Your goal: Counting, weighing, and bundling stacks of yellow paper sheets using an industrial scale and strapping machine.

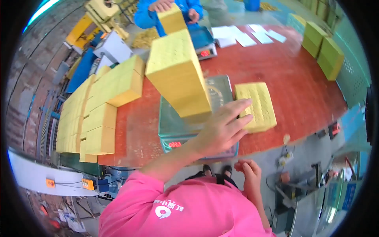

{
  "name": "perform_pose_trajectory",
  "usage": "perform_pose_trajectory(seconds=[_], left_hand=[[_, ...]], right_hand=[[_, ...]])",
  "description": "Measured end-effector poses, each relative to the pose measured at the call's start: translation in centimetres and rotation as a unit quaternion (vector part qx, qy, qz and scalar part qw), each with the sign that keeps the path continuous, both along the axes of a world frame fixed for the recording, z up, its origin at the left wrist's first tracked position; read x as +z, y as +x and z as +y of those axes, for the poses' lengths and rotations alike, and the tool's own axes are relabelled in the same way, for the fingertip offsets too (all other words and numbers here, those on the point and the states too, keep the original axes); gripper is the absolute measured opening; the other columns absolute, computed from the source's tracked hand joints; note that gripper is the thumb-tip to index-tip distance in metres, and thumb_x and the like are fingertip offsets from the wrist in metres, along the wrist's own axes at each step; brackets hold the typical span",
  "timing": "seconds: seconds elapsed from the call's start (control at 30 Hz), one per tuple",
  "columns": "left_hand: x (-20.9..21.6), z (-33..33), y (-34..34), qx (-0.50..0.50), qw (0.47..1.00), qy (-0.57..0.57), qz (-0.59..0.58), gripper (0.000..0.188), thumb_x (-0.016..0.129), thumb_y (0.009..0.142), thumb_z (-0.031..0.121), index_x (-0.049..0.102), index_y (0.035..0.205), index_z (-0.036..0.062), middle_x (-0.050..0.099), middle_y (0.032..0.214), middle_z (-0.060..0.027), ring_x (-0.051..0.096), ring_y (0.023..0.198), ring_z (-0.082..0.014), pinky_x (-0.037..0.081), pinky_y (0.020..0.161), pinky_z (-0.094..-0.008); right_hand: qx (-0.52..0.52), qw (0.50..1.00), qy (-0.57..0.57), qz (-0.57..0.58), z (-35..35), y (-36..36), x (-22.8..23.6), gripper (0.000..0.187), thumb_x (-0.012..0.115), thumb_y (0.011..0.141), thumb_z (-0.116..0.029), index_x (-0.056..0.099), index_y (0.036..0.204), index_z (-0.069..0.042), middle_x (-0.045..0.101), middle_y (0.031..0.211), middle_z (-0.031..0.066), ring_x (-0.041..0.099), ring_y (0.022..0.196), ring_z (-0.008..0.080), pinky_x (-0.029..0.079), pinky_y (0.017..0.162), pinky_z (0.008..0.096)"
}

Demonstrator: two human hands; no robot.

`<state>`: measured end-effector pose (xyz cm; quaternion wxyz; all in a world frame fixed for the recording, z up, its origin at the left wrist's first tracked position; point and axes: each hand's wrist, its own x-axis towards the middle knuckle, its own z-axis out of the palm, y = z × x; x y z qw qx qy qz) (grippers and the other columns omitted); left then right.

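Observation:
My left hand (226, 128) reaches across to the right with its fingers stretched out. Its fingertips lie at the left edge of a short yellow block (258, 104), which looks like stacked paper with rows of wavy cuts on top. Beside the hand, a tall yellow block (179, 75) stands upright on a digital scale (169, 126) with a lit red display. Low near my body hangs my right hand (250, 173), its fingers curled and apparently empty, apart from the blocks.
Many yellow blocks (98, 110) are stacked along the left of the red table (300, 91). Across it, a person in blue sleeves (146, 15) handles another block (171, 19) by a second scale (201, 37). White sheets (244, 37) and two greenish-yellow blocks (329, 57) lie farther right.

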<state>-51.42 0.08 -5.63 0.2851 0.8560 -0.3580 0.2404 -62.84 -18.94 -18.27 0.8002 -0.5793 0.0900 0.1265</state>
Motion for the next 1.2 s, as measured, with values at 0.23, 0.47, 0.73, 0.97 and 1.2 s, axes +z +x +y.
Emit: perform_pose_trajectory(seconds=[0.23,0.47,0.73,0.97,1.2], left_hand=[[7.4,15.8,3.7,0.283,0.847,-0.449,0.031,0.051,0.054,0.097,0.03,0.045,0.137,-0.0003,0.048,0.142,-0.0119,0.044,0.129,-0.0236,0.036,0.106,-0.0411],[6.9,19.9,9.3,0.027,0.692,-0.511,0.51,0.063,0.061,0.088,0.055,0.052,0.135,0.0136,0.055,0.133,-0.0062,0.048,0.123,-0.0214,0.04,0.1,-0.0432],[9.1,20.1,4.0,0.078,0.686,-0.407,0.598,0.056,0.065,0.089,0.043,0.055,0.131,0.0068,0.064,0.121,-0.0076,0.062,0.109,-0.0176,0.048,0.095,-0.0338],[9.5,19.7,1.2,0.059,0.679,-0.34,0.649,0.046,0.055,0.095,0.038,0.057,0.128,0.0049,0.066,0.119,-0.0072,0.063,0.107,-0.0166,0.049,0.094,-0.0316],[7.4,21.6,2.9,0.063,0.766,-0.298,0.566,0.053,0.055,0.095,0.042,0.054,0.131,0.0046,0.063,0.122,-0.0072,0.061,0.108,-0.0186,0.049,0.094,-0.0334]], right_hand=[[0.061,0.965,0.006,-0.257,7.3,10.9,7.3,0.032,0.047,0.102,-0.018,0.057,0.123,0.004,0.063,0.116,0.009,0.058,0.109,0.0168,0.044,0.097,0.0299],[-0.016,0.986,0.065,-0.15,18.6,28.0,8.8,0.047,0.046,0.102,-0.036,0.057,0.128,0.001,0.062,0.118,0.0087,0.057,0.107,0.0167,0.043,0.094,0.0299],[0.082,0.971,-0.003,-0.224,17.2,22.2,4.3,0.044,0.044,0.102,-0.037,0.056,0.132,-0.007,0.061,0.121,0.0053,0.054,0.113,0.0158,0.041,0.097,0.0311],[-0.13,0.925,-0.174,-0.312,12.3,8.1,4.1,0.039,0.053,0.098,-0.026,0.054,0.126,0.002,0.065,0.115,0.0175,0.06,0.111,0.0255,0.044,0.097,0.0349],[0.122,0.952,0.268,0.089,12.9,5.3,-0.1,0.045,0.05,0.099,-0.043,0.061,0.115,-0.002,0.068,0.109,0.0101,0.065,0.096,0.0216,0.052,0.082,0.0325]])
